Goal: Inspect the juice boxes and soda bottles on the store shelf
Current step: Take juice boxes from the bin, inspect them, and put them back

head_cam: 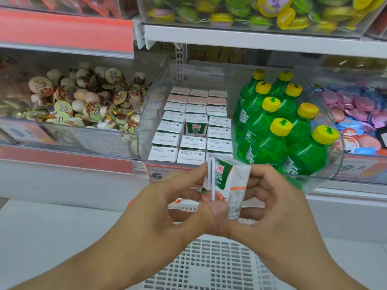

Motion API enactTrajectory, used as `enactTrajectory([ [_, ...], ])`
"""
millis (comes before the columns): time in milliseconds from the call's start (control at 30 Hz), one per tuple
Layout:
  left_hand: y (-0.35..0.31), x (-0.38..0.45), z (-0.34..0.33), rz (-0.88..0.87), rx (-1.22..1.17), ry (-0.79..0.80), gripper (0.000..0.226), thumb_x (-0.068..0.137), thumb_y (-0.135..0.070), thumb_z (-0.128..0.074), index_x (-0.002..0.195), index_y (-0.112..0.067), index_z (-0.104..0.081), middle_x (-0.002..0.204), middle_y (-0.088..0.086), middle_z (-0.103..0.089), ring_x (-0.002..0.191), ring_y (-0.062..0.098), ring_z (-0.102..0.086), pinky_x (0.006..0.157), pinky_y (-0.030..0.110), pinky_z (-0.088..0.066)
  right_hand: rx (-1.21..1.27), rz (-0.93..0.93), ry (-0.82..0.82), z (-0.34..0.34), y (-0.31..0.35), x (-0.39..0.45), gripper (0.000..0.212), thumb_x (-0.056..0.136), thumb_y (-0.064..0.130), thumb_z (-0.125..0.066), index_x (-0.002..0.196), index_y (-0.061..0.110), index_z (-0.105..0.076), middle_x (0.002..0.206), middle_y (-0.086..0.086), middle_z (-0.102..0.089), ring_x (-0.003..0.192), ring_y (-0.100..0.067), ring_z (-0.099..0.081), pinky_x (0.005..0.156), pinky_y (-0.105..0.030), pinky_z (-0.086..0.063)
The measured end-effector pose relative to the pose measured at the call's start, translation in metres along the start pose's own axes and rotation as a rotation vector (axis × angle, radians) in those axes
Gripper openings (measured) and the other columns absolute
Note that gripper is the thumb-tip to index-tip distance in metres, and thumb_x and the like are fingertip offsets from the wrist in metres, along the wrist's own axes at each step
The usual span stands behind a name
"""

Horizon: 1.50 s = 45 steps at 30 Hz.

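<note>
Both hands (pixel 219 208) hold one juice box (pixel 227 185) out for inspection (soda bottles (pixel 278 124) on the shelf (pixel 251 35) look untouched).

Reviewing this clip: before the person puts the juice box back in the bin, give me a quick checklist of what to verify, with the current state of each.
1. Held juice box gripped by both the left hand and the right hand: ok.
2. Straw on the box face in place: ok.
3. Box free of dents or leaks: cannot tell, fingers cover part.
4. Free slot in the stocked juice boxes: ok, one gap in the middle column.
5. Green soda bottles upright, clear of that slot: ok.
6. Clear bin front wall low enough to reach over: cannot tell.
</note>
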State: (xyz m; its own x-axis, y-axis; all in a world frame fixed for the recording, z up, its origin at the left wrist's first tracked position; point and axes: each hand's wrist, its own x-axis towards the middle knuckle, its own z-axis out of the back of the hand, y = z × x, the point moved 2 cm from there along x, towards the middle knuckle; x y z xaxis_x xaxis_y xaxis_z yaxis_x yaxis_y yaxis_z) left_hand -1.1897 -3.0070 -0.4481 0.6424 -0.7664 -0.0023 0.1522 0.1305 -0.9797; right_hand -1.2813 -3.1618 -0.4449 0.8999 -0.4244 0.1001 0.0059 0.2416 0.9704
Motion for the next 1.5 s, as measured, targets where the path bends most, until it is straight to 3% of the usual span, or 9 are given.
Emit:
enactTrajectory([
  [100, 0.001, 0.0, -0.001, -0.042, 0.021, 0.0, 0.053, 0.074, -0.051, -0.07, 0.126, -0.048, -0.061, 0.119, -0.01, -0.068, 0.112, 0.011, -0.065, 0.086, 0.034, -0.059, 0.034, 0.092, -0.032, -0.007, -0.003, -0.008, 0.061, 0.045, 0.038, -0.094, 0.099, 0.042, -0.065, 0.09, 0.007, -0.072, 0.078, -0.016, -0.07, 0.062, -0.026, -0.061],
  [200, 0.003, 0.006, 0.008, -0.049, -0.007, -0.003, 0.05, 0.078, -0.042, -0.073, 0.126, -0.036, -0.064, 0.121, -0.006, -0.07, 0.113, 0.015, -0.065, 0.089, 0.046, -0.057, 0.106, 0.18, -0.02, -0.004, -0.002, -0.006, 0.054, 0.061, 0.015, -0.09, 0.106, 0.035, -0.069, 0.097, 0.002, -0.072, 0.09, -0.021, -0.071, 0.064, -0.027, -0.061],
  [400, 0.003, 0.016, 0.035, -0.033, -0.127, 0.116, 0.068, 0.072, -0.026, -0.085, 0.133, -0.02, -0.057, 0.128, 0.005, -0.066, 0.121, 0.023, -0.061, 0.099, 0.035, -0.052, 0.048, 0.249, 0.121, 0.015, 0.011, 0.018, 0.069, 0.072, 0.01, -0.083, 0.13, 0.034, -0.056, 0.13, 0.007, -0.057, 0.113, -0.022, -0.062, 0.08, -0.027, -0.059],
  [567, 0.003, 0.017, 0.031, -0.05, -0.188, 0.168, 0.055, 0.071, -0.031, -0.086, 0.116, -0.011, -0.062, 0.117, 0.013, -0.07, 0.11, 0.029, -0.067, 0.093, 0.031, -0.054, -0.076, 0.257, 0.321, 0.02, 0.021, 0.027, 0.045, 0.075, 0.02, -0.079, 0.113, 0.039, -0.066, 0.111, 0.007, -0.067, 0.105, -0.021, -0.066, 0.083, -0.026, -0.058],
  [667, 0.001, 0.024, 0.04, -0.181, 0.151, -0.108, 0.046, 0.078, -0.048, -0.07, 0.121, -0.033, -0.061, 0.121, -0.014, -0.068, 0.116, 0.005, -0.062, 0.099, 0.026, -0.049, -0.032, 0.321, 0.106, 0.017, 0.022, 0.033, 0.039, 0.076, 0.021, -0.082, 0.107, 0.036, -0.062, 0.107, 0.005, -0.068, 0.108, -0.022, -0.065, 0.086, -0.029, -0.059],
  [767, 0.003, 0.032, 0.047, -0.236, 0.6, -0.27, 0.066, 0.081, -0.056, -0.067, 0.139, -0.037, -0.043, 0.128, -0.031, -0.051, 0.12, -0.014, -0.045, 0.1, 0.002, -0.033, -0.1, 0.423, -0.121, 0.011, 0.03, 0.048, 0.045, 0.078, 0.013, -0.083, 0.106, 0.034, -0.055, 0.109, 0.001, -0.063, 0.108, -0.018, -0.064, 0.083, -0.027, -0.059],
  [900, 0.02, 0.049, 0.042, -0.232, 0.875, -0.224, 0.066, 0.082, -0.045, -0.071, 0.139, -0.022, -0.047, 0.134, -0.011, -0.046, 0.126, 0.005, -0.038, 0.105, 0.018, -0.03, -0.43, 0.51, -0.218, -0.003, 0.032, 0.083, 0.04, 0.083, 0.011, -0.079, 0.112, 0.024, -0.055, 0.109, 0.006, -0.051, 0.1, -0.002, -0.055, 0.082, -0.027, -0.057],
  [1233, 0.032, 0.054, 0.038, -0.31, 0.944, -0.273, 0.047, 0.083, -0.04, -0.074, 0.121, -0.016, -0.061, 0.121, -0.003, -0.058, 0.118, 0.017, -0.049, 0.099, 0.033, -0.045, -0.757, 0.389, 0.013, -0.023, 0.041, 0.131, 0.038, 0.087, 0.024, -0.075, 0.122, 0.027, -0.059, 0.104, 0.008, -0.051, 0.082, -0.004, -0.061, 0.082, -0.025, -0.052],
  [1500, 0.03, 0.054, 0.039, -0.294, 0.885, -0.271, 0.047, 0.084, -0.042, -0.072, 0.122, -0.018, -0.06, 0.121, -0.005, -0.055, 0.119, 0.014, -0.046, 0.1, 0.027, -0.04, -1.177, 0.174, 0.321, -0.027, 0.032, 0.16, 0.049, 0.092, 0.033, -0.069, 0.134, 0.013, -0.057, 0.127, -0.006, -0.063, 0.119, -0.024, -0.056, 0.086, -0.026, -0.04],
])
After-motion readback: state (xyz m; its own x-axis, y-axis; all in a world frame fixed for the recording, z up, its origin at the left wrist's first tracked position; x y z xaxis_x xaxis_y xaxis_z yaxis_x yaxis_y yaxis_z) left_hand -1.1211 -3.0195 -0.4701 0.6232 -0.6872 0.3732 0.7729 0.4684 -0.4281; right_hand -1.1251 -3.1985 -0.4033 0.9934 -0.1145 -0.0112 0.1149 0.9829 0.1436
